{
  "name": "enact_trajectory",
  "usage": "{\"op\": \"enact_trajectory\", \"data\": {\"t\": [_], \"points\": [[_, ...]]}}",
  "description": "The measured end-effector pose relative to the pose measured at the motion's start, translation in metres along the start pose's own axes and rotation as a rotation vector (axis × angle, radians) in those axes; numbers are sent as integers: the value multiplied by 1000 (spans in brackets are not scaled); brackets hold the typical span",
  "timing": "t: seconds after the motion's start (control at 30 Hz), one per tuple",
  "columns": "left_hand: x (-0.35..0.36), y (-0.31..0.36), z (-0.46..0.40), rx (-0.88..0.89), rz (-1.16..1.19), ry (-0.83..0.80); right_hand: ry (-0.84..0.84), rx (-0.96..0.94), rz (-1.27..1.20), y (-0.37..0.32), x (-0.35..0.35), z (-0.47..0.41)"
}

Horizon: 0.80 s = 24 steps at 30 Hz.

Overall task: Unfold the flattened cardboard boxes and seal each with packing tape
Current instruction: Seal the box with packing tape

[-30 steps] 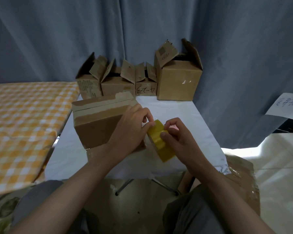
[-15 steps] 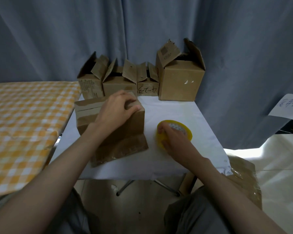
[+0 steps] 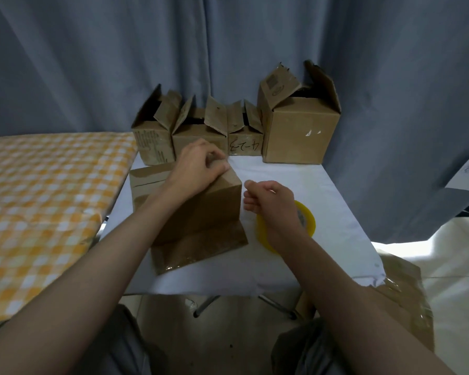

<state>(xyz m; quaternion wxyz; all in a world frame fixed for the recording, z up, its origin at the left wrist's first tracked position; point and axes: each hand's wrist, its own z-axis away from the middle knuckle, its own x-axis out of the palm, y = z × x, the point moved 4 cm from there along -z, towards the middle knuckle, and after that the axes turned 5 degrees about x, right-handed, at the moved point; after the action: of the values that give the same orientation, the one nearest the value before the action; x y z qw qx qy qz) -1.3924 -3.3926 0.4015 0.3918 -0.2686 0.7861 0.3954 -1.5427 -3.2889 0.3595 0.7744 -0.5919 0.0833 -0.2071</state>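
five cardboard boxes point(image 3: 201, 212), one yellow tape roll point(image 3: 307, 217), two tables point(image 3: 295, 174), two hands point(image 3: 198, 166).

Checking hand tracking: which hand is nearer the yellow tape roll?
Right. The right hand hovers just above the yellow tape roll, overlapping it in view. The left hand rests on top of the cardboard box, farther left.
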Motion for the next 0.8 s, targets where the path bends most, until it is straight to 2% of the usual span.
{"op": "enact_trajectory", "data": {"t": [0.1,0.27,0.43,0.67,0.8], "points": [[-5,-6,-17,-66,26,21,10,100,-129,3,15,-1],[-5,-12,-38,-157,78,-21,42,161,-229,3,25,-10],[3,-22,-49,-230,137,-82,-15,238,-321,-1,27,-15],[19,-33,-54,-340,155,-77,-24,309,-332,3,26,-17],[28,-33,-52,-349,76,-73,-24,345,-356,9,25,-16]]}}
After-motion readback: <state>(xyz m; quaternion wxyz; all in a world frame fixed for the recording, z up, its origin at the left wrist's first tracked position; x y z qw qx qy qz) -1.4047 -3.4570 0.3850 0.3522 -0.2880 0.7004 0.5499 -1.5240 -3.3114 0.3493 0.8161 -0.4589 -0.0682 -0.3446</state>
